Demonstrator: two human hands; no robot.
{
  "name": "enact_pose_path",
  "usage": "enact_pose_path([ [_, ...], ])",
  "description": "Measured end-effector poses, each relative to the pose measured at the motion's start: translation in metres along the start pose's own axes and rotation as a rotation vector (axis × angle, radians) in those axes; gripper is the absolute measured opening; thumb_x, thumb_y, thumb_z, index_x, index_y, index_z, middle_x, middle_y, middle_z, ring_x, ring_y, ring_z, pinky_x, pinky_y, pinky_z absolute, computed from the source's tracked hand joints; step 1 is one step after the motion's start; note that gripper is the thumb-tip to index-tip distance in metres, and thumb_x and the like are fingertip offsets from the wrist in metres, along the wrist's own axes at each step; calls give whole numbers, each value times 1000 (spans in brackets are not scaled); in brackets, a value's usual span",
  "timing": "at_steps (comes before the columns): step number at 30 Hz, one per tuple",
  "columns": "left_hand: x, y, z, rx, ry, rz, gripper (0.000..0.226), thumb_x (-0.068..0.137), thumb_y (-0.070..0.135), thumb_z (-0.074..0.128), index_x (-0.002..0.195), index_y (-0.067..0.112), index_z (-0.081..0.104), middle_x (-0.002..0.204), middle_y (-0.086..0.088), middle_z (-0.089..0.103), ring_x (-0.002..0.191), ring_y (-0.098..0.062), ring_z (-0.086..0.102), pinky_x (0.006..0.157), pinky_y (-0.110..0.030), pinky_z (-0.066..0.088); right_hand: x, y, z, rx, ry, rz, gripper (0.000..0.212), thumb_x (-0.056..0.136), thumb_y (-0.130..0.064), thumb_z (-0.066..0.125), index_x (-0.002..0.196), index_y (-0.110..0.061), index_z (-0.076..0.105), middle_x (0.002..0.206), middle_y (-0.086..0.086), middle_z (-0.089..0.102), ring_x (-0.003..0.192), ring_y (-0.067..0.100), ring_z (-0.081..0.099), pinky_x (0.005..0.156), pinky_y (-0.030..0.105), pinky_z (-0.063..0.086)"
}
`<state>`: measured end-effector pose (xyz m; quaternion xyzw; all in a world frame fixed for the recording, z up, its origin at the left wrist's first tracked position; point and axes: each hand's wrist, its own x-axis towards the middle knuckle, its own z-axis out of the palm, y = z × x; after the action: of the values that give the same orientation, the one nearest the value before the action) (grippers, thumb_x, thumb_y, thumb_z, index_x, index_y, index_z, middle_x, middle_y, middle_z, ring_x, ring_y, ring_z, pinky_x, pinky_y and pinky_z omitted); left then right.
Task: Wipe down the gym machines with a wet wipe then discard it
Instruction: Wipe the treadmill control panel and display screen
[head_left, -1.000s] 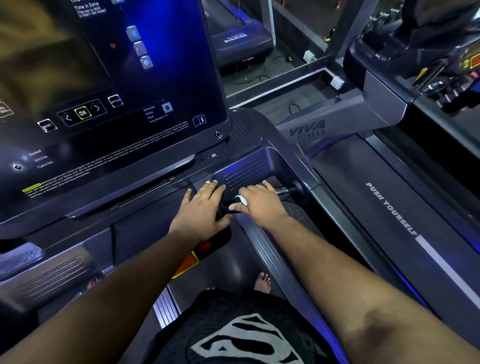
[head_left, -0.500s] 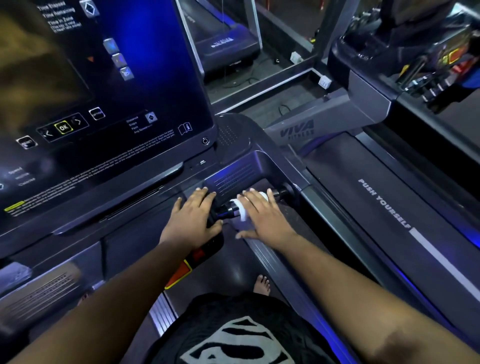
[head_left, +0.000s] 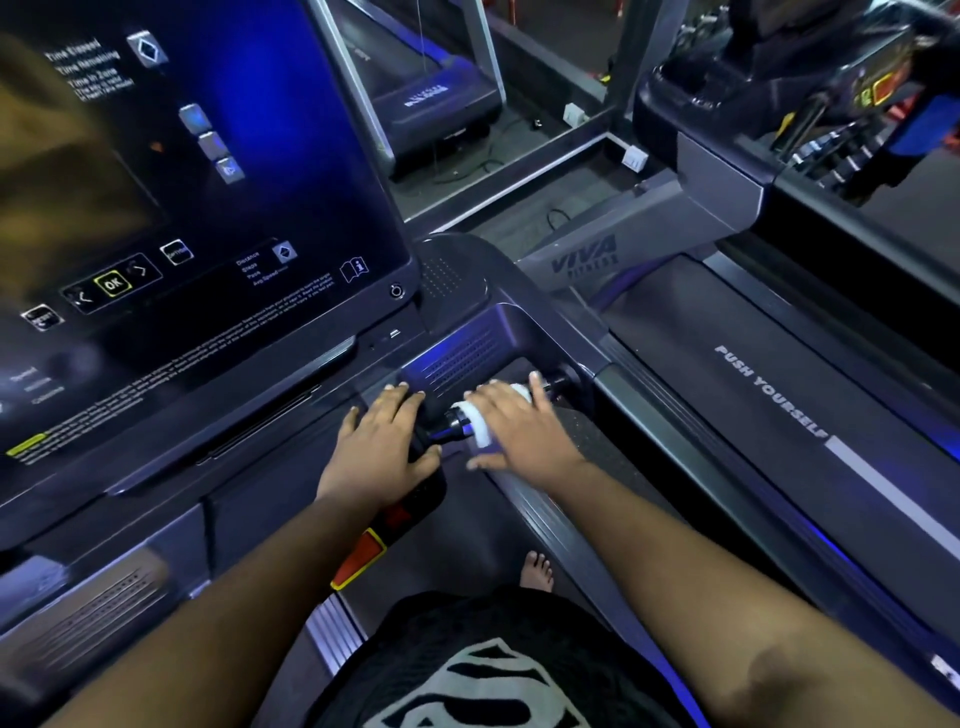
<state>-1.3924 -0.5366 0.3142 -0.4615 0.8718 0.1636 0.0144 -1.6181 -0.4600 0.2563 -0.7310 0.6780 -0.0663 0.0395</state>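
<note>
I count two hands and one white wet wipe (head_left: 480, 423). My right hand (head_left: 522, 431) presses the wipe around the short chrome-and-black handlebar (head_left: 550, 387) of the dark treadmill (head_left: 519, 322), fingers seemingly curled over it. My left hand (head_left: 382, 449) rests flat, fingers straight, just beside.

Both arms reach forward; left hand (head_left: 382, 447) lies flat, right hand (head_left: 519, 426) curls downward.
</note>
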Motion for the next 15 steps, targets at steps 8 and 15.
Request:
enact_pose_path([
  [8,-1,-1,2,4,13,5,79,91,59,56,158,25,30,168,1,23,156,-16,17,125,-54,16,21,-16,-20,58,-107,66,48,94,-16,50,142,-16,50,135,7,57,133,28,48,124,51,16],
  [15,-3,-1,-1,-13,29,35,80,93,60,53,160,27,24,169,1,19,156,-15,13,125,-56,7,-23,-20,-28,315,96,-7,60,84,-4,44,141,-11,59,149,6,54,141,20,47,120,32,27],
])
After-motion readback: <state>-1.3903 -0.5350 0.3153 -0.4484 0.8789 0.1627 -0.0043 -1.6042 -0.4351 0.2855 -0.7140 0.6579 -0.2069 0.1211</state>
